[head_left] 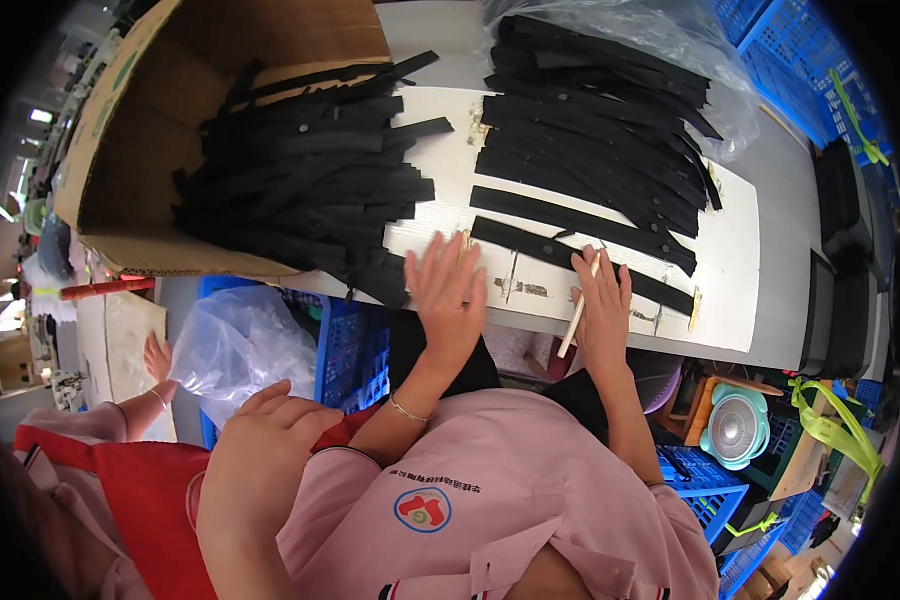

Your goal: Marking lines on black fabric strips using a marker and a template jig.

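Observation:
Black fabric strips [590, 160] lie in rows on a white board [730, 250] on the table. One separate strip [530, 243] lies nearest me, with marks and slots on the board below it. My left hand [448, 300] is beside its left end, fingers spread, holding nothing that shows. My right hand [607, 315] rests its fingertips at that strip's near edge. A thin cream stick, like a pen [576, 318], is held between thumb and fingers and slants toward me. Another pile of black strips [310, 180] spills from a cardboard box [135, 190] at the left.
A co-worker's hand [157, 357] and a larger arm [260, 470] are at my left, near a red apron [160, 510]. Clear plastic [245, 345] hangs over a blue crate [355, 350]. Black devices [835, 270] stand at the right edge. A small fan [736, 427] sits lower right.

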{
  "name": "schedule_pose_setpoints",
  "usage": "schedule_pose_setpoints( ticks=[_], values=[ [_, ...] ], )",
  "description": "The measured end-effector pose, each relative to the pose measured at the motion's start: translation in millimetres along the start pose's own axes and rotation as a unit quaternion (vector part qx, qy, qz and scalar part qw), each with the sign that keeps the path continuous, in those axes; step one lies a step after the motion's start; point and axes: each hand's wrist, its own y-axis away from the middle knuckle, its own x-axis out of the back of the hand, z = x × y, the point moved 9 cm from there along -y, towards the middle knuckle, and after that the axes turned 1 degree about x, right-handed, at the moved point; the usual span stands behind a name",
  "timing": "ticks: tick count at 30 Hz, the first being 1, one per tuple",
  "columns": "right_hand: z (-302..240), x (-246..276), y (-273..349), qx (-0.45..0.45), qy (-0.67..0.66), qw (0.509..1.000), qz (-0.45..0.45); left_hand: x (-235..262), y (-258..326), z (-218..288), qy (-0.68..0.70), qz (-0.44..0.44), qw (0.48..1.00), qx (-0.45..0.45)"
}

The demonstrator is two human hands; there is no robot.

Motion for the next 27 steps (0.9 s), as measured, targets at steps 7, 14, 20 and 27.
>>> schedule_pose_setpoints(
  ticks=[7, 14, 20, 27],
  values=[
    [24, -5, -41, -0.021, -0.007, 1.0, 0.016, 67, -21, -89, -0.12, 0.11, 0.967, 0.194],
    [26, 3, -54, -0.006, -0.035, 0.999, 0.019, 37, -46, -99, -0.023, 0.066, 0.968, 0.24],
    [27, -3, -60, 0.005, -0.041, 0.999, 0.033, 26, -61, -87, 0.067, 0.08, 0.982, 0.158],
    [-22, 23, -49, 0.039, -0.138, 0.98, 0.137, 47, -47, -85, 0.118, 0.093, 0.98, 0.13]
  ],
)
